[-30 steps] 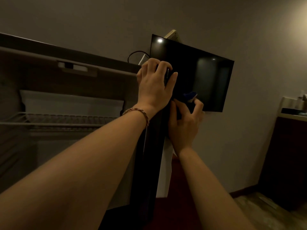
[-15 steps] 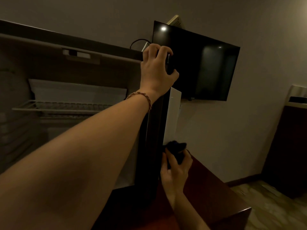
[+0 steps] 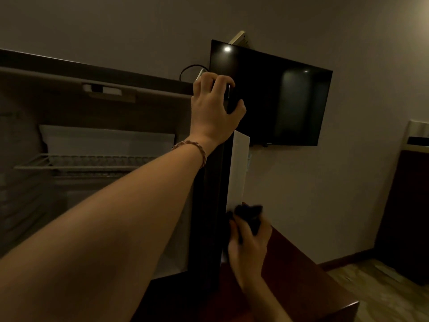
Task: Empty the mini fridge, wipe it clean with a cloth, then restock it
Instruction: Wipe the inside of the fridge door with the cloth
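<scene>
Dim room: my left hand (image 3: 214,110) still grips the fridge door (image 3: 209,205); my right hand (image 3: 249,240), clutching the cloth (image 3: 250,213), has wiped downward along it.

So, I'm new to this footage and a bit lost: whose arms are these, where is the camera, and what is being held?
The camera sits on a person's head, looking forward, so both arms are theirs. The left hand grips the top edge of the open dark mini fridge door. The right hand holds a dark crumpled cloth against the door's lower part. Inside the fridge a white wire shelf shows, with nothing visible on it. A black flat television hangs on the wall behind.
</scene>
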